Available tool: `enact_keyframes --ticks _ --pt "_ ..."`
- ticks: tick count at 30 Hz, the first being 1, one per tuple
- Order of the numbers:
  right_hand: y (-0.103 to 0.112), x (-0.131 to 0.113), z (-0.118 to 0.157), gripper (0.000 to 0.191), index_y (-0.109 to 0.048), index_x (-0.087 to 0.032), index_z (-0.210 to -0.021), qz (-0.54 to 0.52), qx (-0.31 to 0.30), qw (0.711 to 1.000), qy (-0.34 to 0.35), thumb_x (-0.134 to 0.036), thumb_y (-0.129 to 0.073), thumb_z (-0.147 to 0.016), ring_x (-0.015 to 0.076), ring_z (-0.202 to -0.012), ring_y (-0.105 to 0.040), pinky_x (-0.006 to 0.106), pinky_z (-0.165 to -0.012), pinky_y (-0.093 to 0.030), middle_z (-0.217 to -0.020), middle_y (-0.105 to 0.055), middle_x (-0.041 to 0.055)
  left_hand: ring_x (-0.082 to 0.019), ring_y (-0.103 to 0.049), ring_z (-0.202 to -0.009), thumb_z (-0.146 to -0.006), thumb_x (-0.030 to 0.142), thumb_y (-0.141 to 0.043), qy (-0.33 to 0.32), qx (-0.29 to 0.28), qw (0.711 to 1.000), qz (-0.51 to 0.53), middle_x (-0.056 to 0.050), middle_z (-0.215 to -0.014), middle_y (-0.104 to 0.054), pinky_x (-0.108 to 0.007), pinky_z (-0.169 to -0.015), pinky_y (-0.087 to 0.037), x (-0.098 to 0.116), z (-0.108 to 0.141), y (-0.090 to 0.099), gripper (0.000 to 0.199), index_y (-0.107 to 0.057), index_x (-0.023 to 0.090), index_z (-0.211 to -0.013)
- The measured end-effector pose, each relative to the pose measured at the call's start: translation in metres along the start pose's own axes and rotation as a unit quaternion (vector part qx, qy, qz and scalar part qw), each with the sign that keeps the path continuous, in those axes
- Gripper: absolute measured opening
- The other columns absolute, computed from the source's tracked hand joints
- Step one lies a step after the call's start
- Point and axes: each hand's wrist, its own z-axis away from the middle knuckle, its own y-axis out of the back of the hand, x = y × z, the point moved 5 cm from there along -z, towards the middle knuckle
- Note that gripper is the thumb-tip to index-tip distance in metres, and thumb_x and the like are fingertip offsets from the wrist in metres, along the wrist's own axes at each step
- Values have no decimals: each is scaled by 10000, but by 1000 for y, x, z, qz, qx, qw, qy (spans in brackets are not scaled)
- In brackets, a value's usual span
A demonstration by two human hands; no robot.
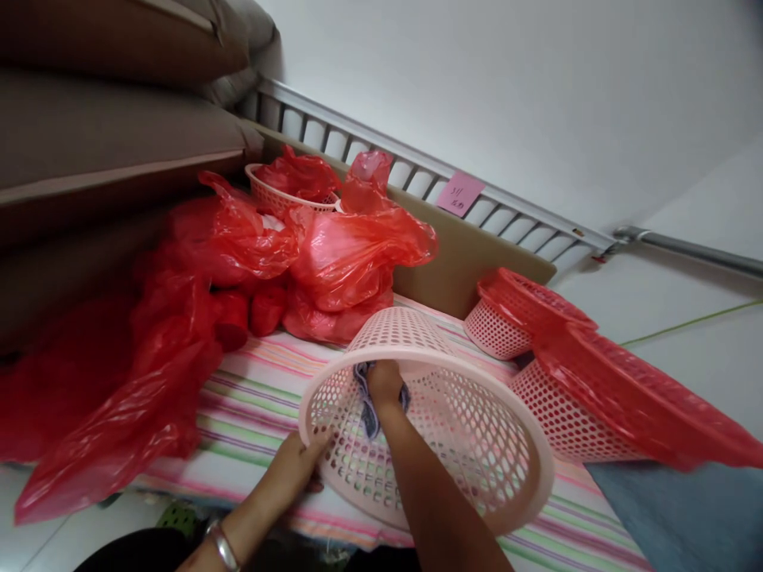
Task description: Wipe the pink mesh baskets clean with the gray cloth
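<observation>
A pale pink plastic basket (pixel 477 429) with a mesh wall lies tipped on its side, its wide mouth facing me. My left hand (pixel 301 465) grips its rim at the left, thumb over the edge and fingers partly hidden behind the wall. Reaching into the mouth, my right hand (pixel 386 383) is closed on a dark blue-grey cloth (pixel 369 413), which is bunched against the inner wall. Part of the cloth is hidden by the hand. A striped sheet (pixel 250 397) lies beneath the basket.
Red plastic bags (pixel 351 254) crowd the back and left. Two pink baskets (pixel 572 409) draped with red plastic stand at the right. Stacked brown cushions (pixel 119 151) rise at the left. A metal rail (pixel 417 159) with a pink note (pixel 460 193) runs along the wall.
</observation>
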Motion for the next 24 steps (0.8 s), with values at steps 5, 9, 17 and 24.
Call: enact_keyframes --ticks 5,9,17,24 --pt "1 4 -1 374 -590 -153 -1150 17 -15 1000 -9 -162 -447 -804 233 -1025 -558 300 -857 -388 -1087 -636 121 -285 -658 -899 -757 461 -548 -115 98 988 -43 -99 -894 -748 -340 -801 -505 25 -6 25 388 -698 129 -890" --pt "14 -5 25 352 -597 -123 -1099 20 -27 999 8 -128 -459 -775 244 -971 -564 315 -823 -405 -1048 -629 138 -284 -661 -911 -740 446 -535 -129 113 985 3 -90 -866 -753 -348 -829 -498 18 -8 21 374 -710 134 -847" --pt "32 -47 162 363 -589 -179 -1034 -26 -33 996 77 -98 -519 -687 258 -1001 -519 354 -888 -397 -1030 -592 90 -258 -662 -858 -729 491 -554 -121 112 986 30 -87 -848 -743 -310 -787 -503 5 -1 14 414 -693 126 -864" --pt "29 -38 117 371 -590 -142 -1069 -36 -22 998 40 -98 -497 -713 247 -974 -543 325 -860 -409 -1008 -609 114 -276 -641 -949 -745 477 -548 -131 96 987 21 -103 -908 -738 -320 -862 -477 7 7 7 394 -688 132 -873"
